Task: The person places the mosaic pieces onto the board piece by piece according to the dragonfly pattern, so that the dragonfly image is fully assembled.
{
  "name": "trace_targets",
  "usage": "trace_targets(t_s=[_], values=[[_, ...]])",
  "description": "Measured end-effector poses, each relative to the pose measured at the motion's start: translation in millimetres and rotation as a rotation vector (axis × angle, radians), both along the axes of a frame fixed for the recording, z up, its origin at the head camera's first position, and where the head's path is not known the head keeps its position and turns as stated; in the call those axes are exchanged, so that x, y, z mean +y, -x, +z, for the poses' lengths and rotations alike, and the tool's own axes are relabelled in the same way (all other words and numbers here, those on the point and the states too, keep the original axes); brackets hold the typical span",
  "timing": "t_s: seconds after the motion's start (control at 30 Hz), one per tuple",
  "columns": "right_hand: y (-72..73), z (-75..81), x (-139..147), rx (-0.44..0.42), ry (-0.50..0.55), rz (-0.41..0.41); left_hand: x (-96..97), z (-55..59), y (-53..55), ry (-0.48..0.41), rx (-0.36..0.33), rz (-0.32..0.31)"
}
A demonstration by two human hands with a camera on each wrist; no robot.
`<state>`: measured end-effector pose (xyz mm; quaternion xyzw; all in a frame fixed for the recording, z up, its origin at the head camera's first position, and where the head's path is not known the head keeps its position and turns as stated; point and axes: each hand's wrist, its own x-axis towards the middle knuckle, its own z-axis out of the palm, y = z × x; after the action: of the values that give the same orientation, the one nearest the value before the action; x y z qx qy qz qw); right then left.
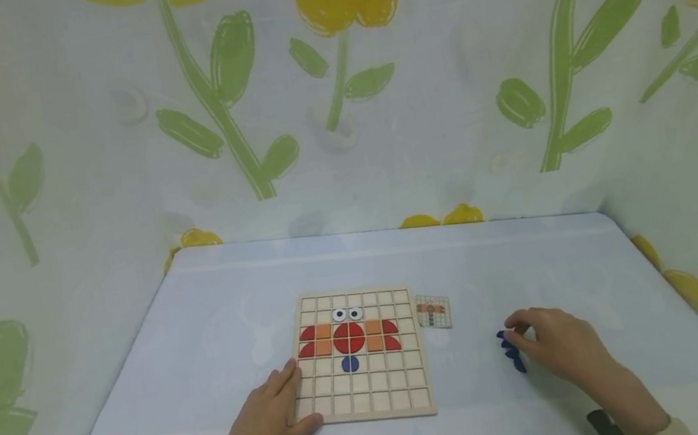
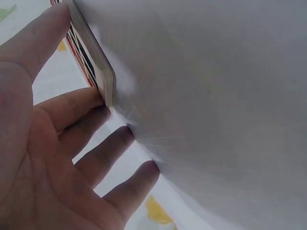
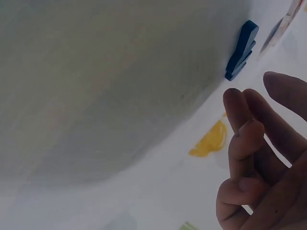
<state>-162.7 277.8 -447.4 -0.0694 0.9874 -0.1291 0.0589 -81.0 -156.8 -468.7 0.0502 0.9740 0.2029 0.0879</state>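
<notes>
A wooden grid board lies on the table. On it are two eye pieces, a red circle of quarter pieces, orange squares with red quarters on either side, and a blue rounded shape below. My left hand touches the board's near left corner, fingers along the left side and thumb at the front edge. To the right, my right hand hovers beside a small row of dark blue pieces. In the right wrist view these blue pieces stand apart from the loosely bent fingers, which hold nothing.
A small pattern card with a matching picture lies just right of the board. The pale table meets a flower-printed cloth wall at the back and sides. Dark bands show at both wrists.
</notes>
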Motion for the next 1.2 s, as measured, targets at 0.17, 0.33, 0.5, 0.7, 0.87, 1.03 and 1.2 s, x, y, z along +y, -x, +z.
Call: trace_targets(t_s=[0.17, 0.33, 0.5, 0.7, 0.87, 1.03, 1.2], values=[[2.2, -6.7, -1, 0.026, -0.029, 0.036, 1.9, 1.5, -0.6, -0.001, -0.004, 0.003], [3.9, -8.5, -2, 0.053, -0.044, 0.065, 2.6, 4.6, -1.7, 0.0, 0.014, -0.01], [5.1, -9.8, -6, 0.059, -0.049, 0.079, 2.9, 3.2, -0.6, 0.005, 0.013, -0.009], [2.5, -10.9, -13, 0.058, -0.05, 0.092, 3.2, 1.6, 0.1, 0.009, 0.018, -0.012], [1.9, -12.6, -18, 0.048, -0.038, 0.096, 3.2, 2.2, -0.1, 0.013, 0.006, -0.008], [2.3, -12.3, -24, 0.049, -0.032, 0.106, 2.5, 2.1, -0.6, 0.01, 0.007, -0.005], [1.8, -12.6, -29, 0.058, -0.016, 0.123, 2.5, 2.0, -0.9, 0.004, 0.02, -0.008]])
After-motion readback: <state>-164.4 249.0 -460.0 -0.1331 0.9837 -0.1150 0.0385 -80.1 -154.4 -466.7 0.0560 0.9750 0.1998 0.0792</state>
